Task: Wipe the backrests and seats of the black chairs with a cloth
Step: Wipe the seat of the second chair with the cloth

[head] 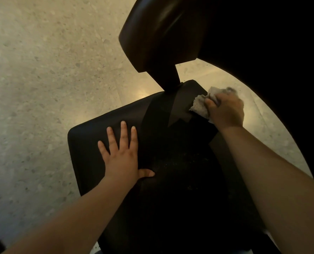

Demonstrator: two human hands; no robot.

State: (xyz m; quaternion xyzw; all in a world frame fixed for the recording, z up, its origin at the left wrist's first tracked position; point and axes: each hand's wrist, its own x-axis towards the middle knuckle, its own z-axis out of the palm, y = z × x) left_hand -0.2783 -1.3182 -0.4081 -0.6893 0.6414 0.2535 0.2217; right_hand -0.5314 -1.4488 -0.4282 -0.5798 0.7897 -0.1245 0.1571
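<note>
Looking down, the head camera finds a pale grey, nubbly cloth (200, 105) bunched on the far right corner of the seat (90, 143). The right hand (225, 110) grips it, fingers curled over the wad, which spills toward the seat's middle. The left hand (121, 154) lies flat, fingers spread, on the seat's left half. The dim surface seems dusty.

Left hand (121, 153) flat, fingers spread; right hand (225, 110) grips cloth (200, 106)
</note>
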